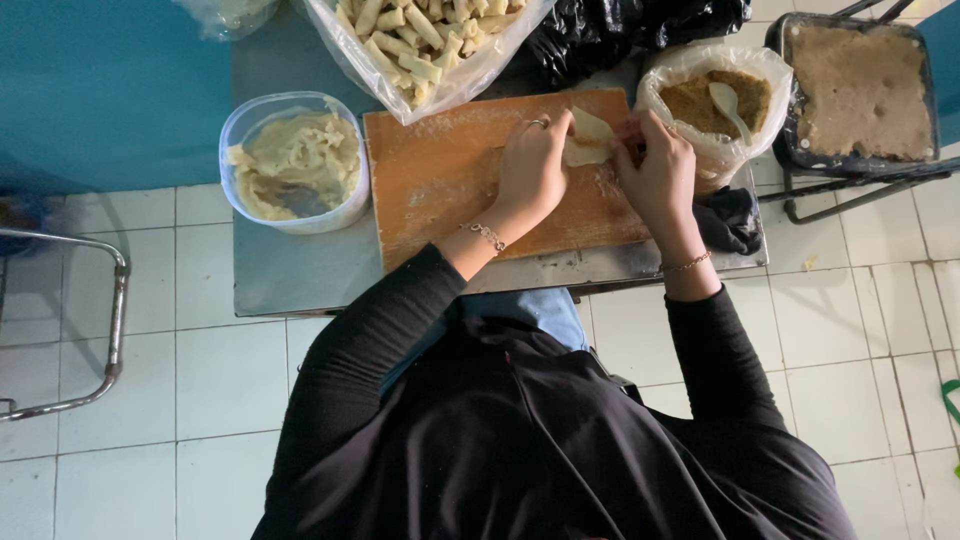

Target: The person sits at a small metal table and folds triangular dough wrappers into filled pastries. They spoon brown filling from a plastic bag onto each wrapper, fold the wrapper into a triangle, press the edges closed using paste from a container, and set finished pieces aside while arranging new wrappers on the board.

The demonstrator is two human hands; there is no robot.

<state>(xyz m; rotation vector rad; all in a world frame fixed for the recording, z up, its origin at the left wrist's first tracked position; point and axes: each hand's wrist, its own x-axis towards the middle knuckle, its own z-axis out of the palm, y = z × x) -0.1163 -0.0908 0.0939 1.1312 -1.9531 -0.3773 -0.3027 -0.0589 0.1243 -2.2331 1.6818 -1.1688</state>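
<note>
- The left hand [530,165] and right hand [655,170] both pinch a pale dough wrapper [585,140], lifted just above the far edge of the floured wooden board [450,180] on the table [300,270].
- The step in hand looks like folding or rolling the wrapper shut; whether filling is already inside cannot be told.
- Next, the fold likely needs fingertips pressing the edges evenly so it seals without tearing.
- Near the right hand sits a bag of brown filling [700,100] with a white spoon [728,105].
- A bag of finished rolls [420,40] lies beyond the board; a tub of wrappers [295,165] stands to the left.
</note>
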